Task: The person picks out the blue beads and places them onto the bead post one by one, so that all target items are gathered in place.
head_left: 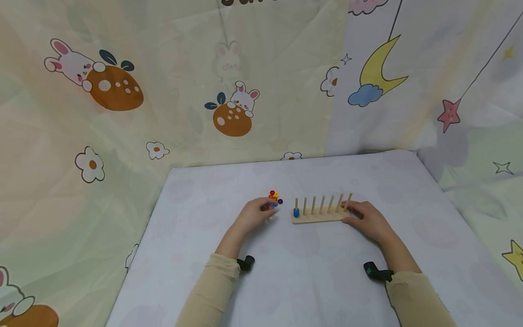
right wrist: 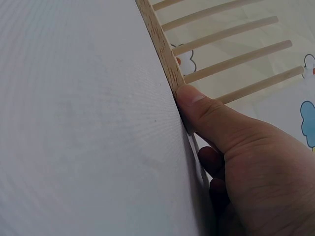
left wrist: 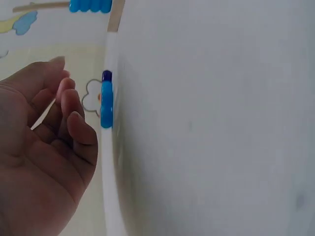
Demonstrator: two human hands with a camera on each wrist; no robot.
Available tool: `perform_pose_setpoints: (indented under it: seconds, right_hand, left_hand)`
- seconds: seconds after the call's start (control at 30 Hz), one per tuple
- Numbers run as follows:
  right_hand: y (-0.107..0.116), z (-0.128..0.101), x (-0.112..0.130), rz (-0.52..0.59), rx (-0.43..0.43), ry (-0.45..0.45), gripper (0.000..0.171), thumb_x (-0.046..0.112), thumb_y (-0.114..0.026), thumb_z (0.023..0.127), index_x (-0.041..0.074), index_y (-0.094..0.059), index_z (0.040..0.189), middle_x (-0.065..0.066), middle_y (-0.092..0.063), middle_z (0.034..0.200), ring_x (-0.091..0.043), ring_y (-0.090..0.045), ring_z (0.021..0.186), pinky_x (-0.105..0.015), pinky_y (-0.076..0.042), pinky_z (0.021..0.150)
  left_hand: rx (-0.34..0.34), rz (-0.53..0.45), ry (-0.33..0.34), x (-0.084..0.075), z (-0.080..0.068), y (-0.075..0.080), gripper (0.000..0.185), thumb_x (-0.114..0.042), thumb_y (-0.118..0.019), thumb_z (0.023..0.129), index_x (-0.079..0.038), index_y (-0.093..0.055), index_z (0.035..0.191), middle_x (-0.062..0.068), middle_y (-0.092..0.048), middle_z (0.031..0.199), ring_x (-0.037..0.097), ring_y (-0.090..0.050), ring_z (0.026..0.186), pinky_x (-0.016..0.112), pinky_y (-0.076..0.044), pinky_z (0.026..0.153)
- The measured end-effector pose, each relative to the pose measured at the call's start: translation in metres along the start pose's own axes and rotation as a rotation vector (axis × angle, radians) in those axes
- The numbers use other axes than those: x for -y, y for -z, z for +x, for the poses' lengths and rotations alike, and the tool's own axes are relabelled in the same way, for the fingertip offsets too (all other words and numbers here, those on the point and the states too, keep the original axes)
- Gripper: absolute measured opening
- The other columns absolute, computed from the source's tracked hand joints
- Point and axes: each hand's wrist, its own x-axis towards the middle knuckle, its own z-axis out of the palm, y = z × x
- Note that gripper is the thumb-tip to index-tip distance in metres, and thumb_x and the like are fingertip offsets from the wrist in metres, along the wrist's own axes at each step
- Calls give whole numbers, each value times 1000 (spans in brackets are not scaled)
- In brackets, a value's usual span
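A wooden peg rack (head_left: 320,218) with a row of upright pegs stands on the table, several blue beads (head_left: 296,212) stacked on its leftmost peg. My right hand (head_left: 369,220) grips the rack's right end, the thumb along the front edge of the base in the right wrist view. Left of the rack is a small cluster of loose beads, with red (head_left: 272,193), yellow (head_left: 277,195) and dark purple (head_left: 280,201) ones showing. My left hand (head_left: 255,213) is right at this cluster and partly hides it. Its fingers are loosely bent, and nothing shows between them in the left wrist view.
A white cloth covers the table (head_left: 302,272). Behind it hangs a printed curtain (head_left: 282,100) with rabbits, flowers and a moon. Each wrist wears a small black camera, such as the left one (head_left: 246,263).
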Motion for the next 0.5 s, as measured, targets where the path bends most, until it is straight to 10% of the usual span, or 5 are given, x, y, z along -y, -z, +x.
perform_pose_setpoints:
  seconds: [0.5]
  right_hand:
    - [-1, 1, -3, 16, -3, 8, 52, 46, -72, 87, 20, -62, 131, -12, -62, 127, -33, -51, 120, -58, -38, 102]
  left_hand:
    - [-58, 7, 102, 26, -3, 13, 29, -32, -71, 91, -23, -68, 119, -3, -64, 108, 16, -60, 97, 33, -53, 81]
